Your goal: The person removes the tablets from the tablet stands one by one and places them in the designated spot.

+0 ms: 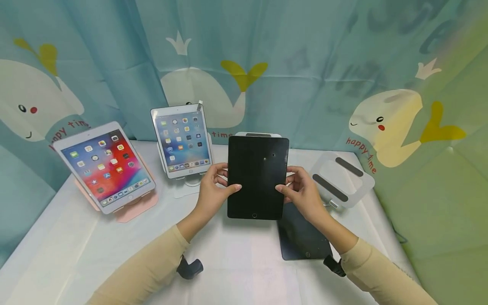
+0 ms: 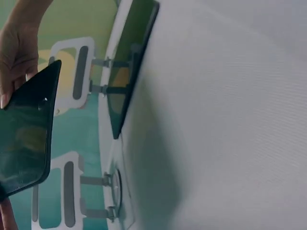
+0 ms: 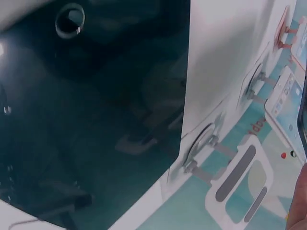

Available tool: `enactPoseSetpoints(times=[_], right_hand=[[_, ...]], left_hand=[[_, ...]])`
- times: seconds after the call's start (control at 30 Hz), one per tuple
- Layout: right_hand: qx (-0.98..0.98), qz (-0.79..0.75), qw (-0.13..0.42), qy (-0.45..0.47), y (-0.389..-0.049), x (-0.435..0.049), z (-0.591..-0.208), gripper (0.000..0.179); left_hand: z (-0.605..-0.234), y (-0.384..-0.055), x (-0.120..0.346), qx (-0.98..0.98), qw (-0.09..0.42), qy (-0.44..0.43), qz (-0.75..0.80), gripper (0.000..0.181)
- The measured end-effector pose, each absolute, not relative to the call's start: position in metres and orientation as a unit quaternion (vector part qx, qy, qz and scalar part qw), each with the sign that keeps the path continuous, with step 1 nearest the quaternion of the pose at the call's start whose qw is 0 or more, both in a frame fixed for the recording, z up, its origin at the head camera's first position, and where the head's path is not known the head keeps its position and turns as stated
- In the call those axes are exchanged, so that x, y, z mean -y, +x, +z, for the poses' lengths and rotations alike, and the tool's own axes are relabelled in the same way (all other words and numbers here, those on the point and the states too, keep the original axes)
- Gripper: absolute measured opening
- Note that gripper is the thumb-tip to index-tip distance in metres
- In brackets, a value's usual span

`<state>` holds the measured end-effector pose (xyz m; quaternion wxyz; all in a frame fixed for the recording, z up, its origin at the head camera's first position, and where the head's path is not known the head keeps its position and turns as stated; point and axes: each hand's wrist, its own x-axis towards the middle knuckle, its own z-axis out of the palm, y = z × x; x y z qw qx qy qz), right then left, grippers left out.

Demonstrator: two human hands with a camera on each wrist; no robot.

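Note:
A black tablet [image 1: 257, 178] with a dark screen stands nearly upright in the air, its home button at the bottom. My left hand [image 1: 213, 190] grips its left edge, thumb on the screen and fingers curled behind. On the opposite edge my right hand [image 1: 303, 192] pinches it the same way. In the left wrist view the held tablet [image 2: 24, 129] is raised above the white table. Behind it is a white stand [image 3: 240, 187], mostly hidden in the head view. A second black tablet [image 1: 301, 233] lies on the table below my right hand.
At the left, a white tablet [image 1: 104, 167] leans on a pink stand [image 1: 139, 207]. Another lit tablet [image 1: 183, 140] rests on a white stand at the back. An unoccupied white stand [image 1: 343, 180] with grey pads is at the right. A patterned curtain [image 1: 305, 55] hangs behind the table.

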<state>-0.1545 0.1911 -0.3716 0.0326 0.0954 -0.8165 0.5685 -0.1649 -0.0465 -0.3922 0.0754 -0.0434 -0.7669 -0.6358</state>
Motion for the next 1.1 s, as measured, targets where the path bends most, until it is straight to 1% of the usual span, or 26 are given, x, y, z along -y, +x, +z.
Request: enactPoseSetpoints(times=[0.4,0.6,0.83,1.1], right_hand=[[0.800,0.595,-0.058,0.044,-0.146,-0.192,-0.383,0.050],[0.780,0.614,-0.119,0.015,-0.141,-0.195,-0.391,0.051],[0.775,0.611,-0.162,-0.008,-0.135,-0.199,-0.400,0.055],[0.758,0.616,-0.214,-0.019,-0.127,-0.200,-0.421,0.057]], left_hand=[[-0.401,-0.154,0.052,0.764,-0.013,-0.009,-0.645,0.056],[-0.409,-0.145,0.053,0.746,-0.063,0.014,-0.662,0.055],[-0.420,-0.140,0.052,0.734,-0.106,0.028,-0.670,0.057],[-0.440,-0.129,0.054,0.742,-0.147,0.066,-0.651,0.058]])
